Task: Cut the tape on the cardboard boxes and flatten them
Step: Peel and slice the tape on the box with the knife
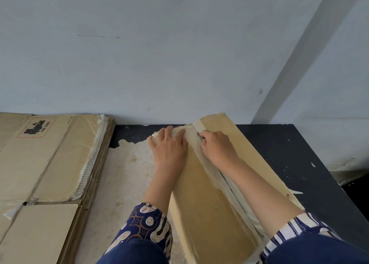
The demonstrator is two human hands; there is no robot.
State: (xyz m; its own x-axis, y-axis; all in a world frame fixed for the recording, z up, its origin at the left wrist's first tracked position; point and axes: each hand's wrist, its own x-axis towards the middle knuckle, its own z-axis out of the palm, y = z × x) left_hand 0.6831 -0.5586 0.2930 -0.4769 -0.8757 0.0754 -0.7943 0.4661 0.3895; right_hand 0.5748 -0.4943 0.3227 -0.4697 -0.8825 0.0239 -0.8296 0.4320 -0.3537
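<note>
Under my right grip [216,146], curled tight on something small, ran the tape [196,141]; my left grip [169,145] pressed the box [209,203] flat. One slip could have nicked those fingers.

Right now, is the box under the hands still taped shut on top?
Partly open. The box's top seam gapes beside the right hand, but tape still crosses the far end.

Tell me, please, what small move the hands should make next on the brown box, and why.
Probably draw the right hand the last bit along the beige tape seam to the far edge of the long brown cardboard box. That hand already sits close to the far end, gripping something small and dark that I cannot identify, while the left hand presses flat on the flap beside it.
</note>
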